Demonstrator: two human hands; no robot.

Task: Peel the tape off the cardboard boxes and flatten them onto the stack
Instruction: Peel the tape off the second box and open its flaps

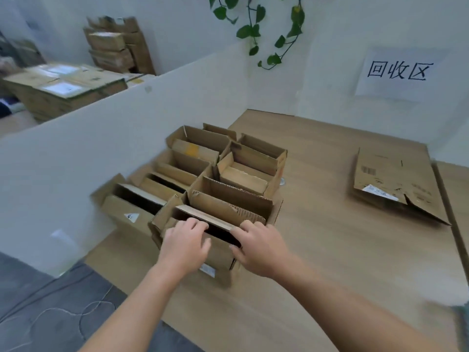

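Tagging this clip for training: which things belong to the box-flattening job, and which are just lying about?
Job: left hand, right hand, near box both grip, other boxes, flat stack.
Lying about: plant, sign, far piles.
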